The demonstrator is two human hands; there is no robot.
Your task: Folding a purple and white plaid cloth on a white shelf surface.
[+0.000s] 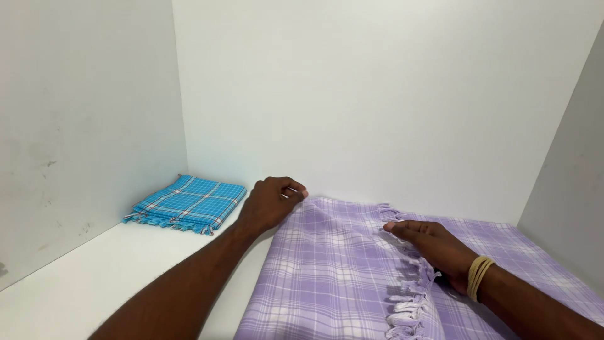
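Cloth in lilac check (340, 277) lies spread over the right part of the white tabletop (94, 283), its far corner close to the back wall (377, 94). The left hand (269, 203) pinches that far corner, fingers curled around the edge. The right hand (434, 245) lies flat with fingers stretched out, pressing on the fringed edge (412, 296) where one layer seems to lie over another.

From where I stand, the fold looks best served by keeping the flat hand firm on the fringe while the pinched corner is drawn taut, so the checks line up and no wrinkle gets trapped underneath.

A folded blue checked cloth (187, 203) sits well apart in the left corner, against the side wall (82, 126).

The near part of the lilac cloth runs out of view below, so its full size is unclear. Whether the left thumb is under the cloth, I cannot tell.
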